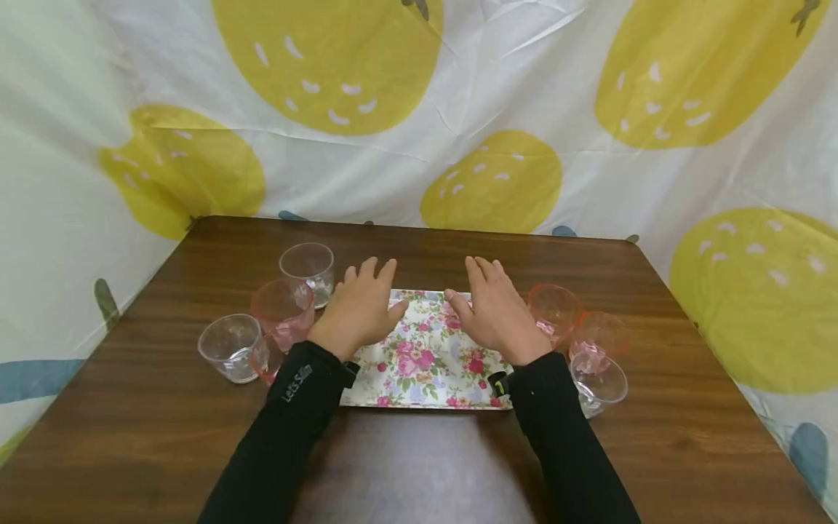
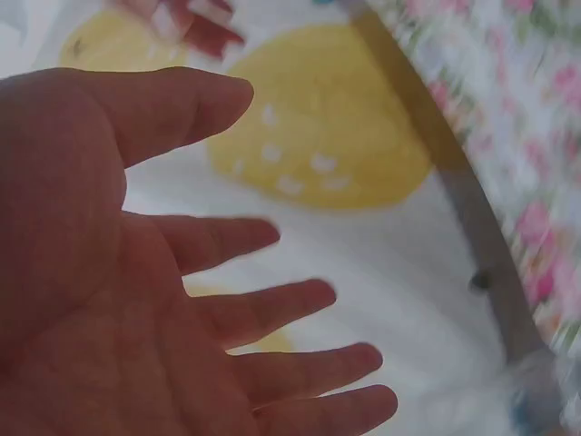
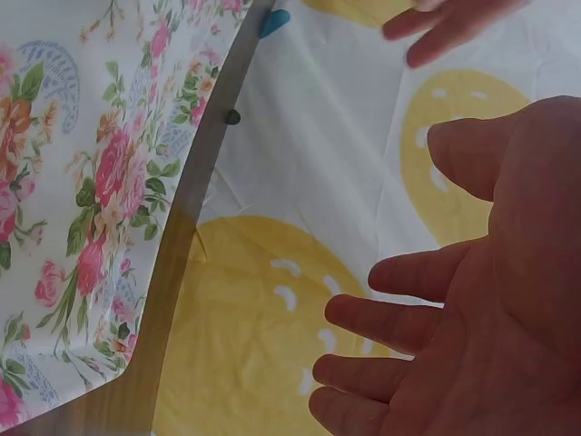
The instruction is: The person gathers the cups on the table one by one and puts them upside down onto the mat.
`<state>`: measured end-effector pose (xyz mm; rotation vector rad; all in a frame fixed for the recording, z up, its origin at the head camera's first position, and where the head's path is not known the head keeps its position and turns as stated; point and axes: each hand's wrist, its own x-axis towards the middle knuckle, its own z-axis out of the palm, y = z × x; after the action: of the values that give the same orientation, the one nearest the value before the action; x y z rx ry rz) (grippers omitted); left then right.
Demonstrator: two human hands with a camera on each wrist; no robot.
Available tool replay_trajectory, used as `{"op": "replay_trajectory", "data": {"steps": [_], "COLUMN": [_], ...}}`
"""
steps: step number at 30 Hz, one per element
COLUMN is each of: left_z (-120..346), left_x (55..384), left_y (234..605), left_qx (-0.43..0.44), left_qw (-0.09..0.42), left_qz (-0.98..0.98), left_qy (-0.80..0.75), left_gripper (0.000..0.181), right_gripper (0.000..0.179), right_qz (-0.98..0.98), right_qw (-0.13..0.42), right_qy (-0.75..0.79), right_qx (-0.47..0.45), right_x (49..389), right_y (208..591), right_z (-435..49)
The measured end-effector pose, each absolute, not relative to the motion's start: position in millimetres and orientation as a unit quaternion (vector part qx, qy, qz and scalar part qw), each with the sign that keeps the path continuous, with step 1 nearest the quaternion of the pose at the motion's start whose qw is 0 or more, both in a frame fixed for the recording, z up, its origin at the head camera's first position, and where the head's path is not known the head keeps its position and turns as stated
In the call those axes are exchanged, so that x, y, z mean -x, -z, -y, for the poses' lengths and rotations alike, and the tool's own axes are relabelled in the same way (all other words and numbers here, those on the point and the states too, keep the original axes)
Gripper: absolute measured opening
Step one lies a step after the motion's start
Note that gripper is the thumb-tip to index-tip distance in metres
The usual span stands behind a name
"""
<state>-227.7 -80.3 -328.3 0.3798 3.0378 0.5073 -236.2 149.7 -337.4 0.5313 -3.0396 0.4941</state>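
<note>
My left hand [image 1: 358, 311] is held over the left side of a white flowered tray [image 1: 419, 375], fingers straight and spread. Opposite it, over the tray's right side, my right hand [image 1: 495, 314] is likewise outstretched. Neither palm holds anything, as the left wrist view of the left fingers [image 2: 263, 313] and the right wrist view of the right fingers [image 3: 390, 322] show. Pink roses and green leaves decorate the tray, which lies flat with part of it hidden beneath both hands.
Left of the tray stand a far clear cup [image 1: 308, 263], a pink cup [image 1: 283, 313], a near clear cup [image 1: 230, 349] and another pink one [image 1: 265, 362] partly behind the sleeve. Two pink cups [image 1: 553, 309] and a clear cup [image 1: 599, 386] cluster at right. A patterned cloth [image 1: 366, 167] hangs behind.
</note>
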Motion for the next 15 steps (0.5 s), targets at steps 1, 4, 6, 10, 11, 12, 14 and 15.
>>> {"op": "replay_trajectory", "data": {"steps": [1, 4, 6, 10, 11, 12, 14, 15], "left_z": [86.1, 109.0, 126.4, 155.1, 160.3, 164.3, 169.3, 170.9], "left_x": [226.6, 222.6, 219.2, 214.2, 214.1, 214.1, 214.6, 215.4], "left_y": [323.7, 310.1, 303.1, 298.0, 298.2, 298.6, 300.3, 301.5], "left_qx": [-0.120, -0.098, -0.073, -0.020, -0.009, -0.001, 0.016, 0.022], "left_qw": [0.009, -0.019, -0.029, 0.007, 0.019, 0.031, 0.050, 0.057], "left_qz": [-0.979, -0.979, -0.979, -0.979, -0.979, -0.979, -0.979, -0.978], "left_qy": [-0.164, -0.176, -0.188, -0.201, -0.202, -0.200, -0.199, -0.198], "left_gripper": [0.072, 0.067, 0.067, 0.081, 0.087, 0.093, 0.102, 0.104], "right_gripper": [0.077, 0.076, 0.075, 0.074, 0.073, 0.072, 0.072, 0.071], "right_qz": [0.972, 0.970, 0.970, 0.969, 0.969, 0.969, 0.969, 0.969], "right_qw": [0.007, 0.005, 0.005, 0.001, 0.002, 0.003, 0.004, 0.004], "right_qy": [-0.161, -0.170, -0.172, -0.172, -0.172, -0.172, -0.175, -0.176], "right_qx": [-0.170, -0.172, -0.173, -0.176, -0.175, -0.175, -0.174, -0.174], "right_x": [235.8, 234.6, 234.1, 232.6, 232.5, 232.2, 231.8, 231.6], "right_y": [336.9, 336.1, 336.3, 338.0, 338.5, 338.7, 339.2, 339.4], "right_z": [-150.0, -150.7, -151.7, -155.4, -156.4, -157.5, -159.6, -160.6]}}
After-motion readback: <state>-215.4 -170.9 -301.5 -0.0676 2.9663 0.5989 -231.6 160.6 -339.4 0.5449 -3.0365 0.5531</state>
